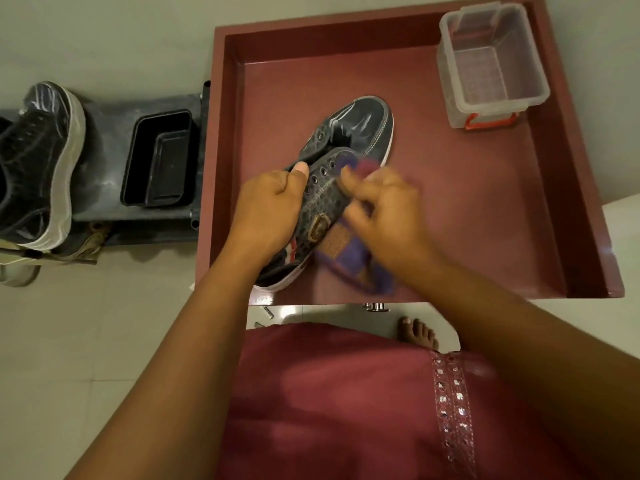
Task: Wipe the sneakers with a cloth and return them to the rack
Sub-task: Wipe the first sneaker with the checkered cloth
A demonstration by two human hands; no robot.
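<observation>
A dark sneaker [360, 129] with a white sole lies on the maroon tray-like surface [467, 216], toe pointing away from me. My left hand [266, 209] grips its heel end and collar, thumb up near the eyelets. My right hand [384, 206] is closed on a purple and orange cloth [349, 261], pressed against the shoe's side; hand and cloth are motion-blurred. A second dark sneaker [38, 161] with a pale sole stands on the dark rack [100, 140] at the left.
A black plastic tub [159, 161] sits on the rack beside the tray. A clear plastic box [491, 64] with a red latch stands in the tray's far right corner. More footwear [20, 268] lies under the rack. My bare foot [419, 332] is on the pale floor.
</observation>
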